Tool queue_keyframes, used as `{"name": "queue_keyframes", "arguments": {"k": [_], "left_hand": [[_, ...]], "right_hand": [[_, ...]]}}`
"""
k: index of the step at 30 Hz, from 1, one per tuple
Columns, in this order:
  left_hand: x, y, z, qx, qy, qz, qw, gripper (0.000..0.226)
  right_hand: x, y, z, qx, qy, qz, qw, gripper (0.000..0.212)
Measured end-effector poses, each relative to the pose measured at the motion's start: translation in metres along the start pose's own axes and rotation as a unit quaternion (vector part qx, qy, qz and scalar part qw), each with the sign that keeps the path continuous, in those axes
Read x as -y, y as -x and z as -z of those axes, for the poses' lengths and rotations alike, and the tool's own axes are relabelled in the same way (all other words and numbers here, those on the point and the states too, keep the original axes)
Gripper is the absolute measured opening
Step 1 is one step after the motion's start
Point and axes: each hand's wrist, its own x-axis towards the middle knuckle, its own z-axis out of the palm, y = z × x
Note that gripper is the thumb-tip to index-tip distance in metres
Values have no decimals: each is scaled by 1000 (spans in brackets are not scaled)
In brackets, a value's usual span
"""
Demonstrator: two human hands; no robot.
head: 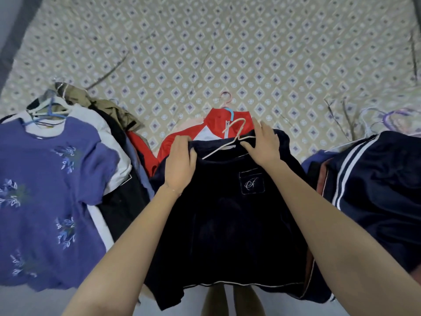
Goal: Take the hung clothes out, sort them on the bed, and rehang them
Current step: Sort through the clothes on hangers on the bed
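Dark navy top with a small embroidered chest pocket, laid front-up at the near edge of the bed, its hem hanging over the edge toward the person. A pale wire hanger lies at the neckline, one arm inside the collar, the hook and the other shoulder still outside. The left hand is closed on the fabric at the collar's left shoulder, pinching it up; the right hand rests with fingers together on the hanger's right arm, pressing it rather than gripping around it, as far as can be seen. Step in hand, by judgement: seating the hanger in the top for rehanging. To do it well, hold the collar open with the left hand, slide the free hanger arm under the right shoulder seam, then centre the hook in the neck before lifting, so the soft cloth does not slip off. Beneath lies a red and white jacket on its own hanger; to the left a pile topped by a purple embroidered shirt; to the right striped navy shorts.
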Motion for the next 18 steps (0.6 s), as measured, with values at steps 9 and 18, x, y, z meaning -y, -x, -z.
{"name": "queue_keyframes", "arguments": {"k": [9, 18], "left_hand": [[-3, 14, 6, 25, 23, 65, 997, 5], [1, 16, 10, 16, 64, 90, 994, 7]], "right_hand": [[-17, 13, 7, 50, -62, 57, 995, 33], [-22, 33, -12, 125, -29, 169, 977, 21]]}}
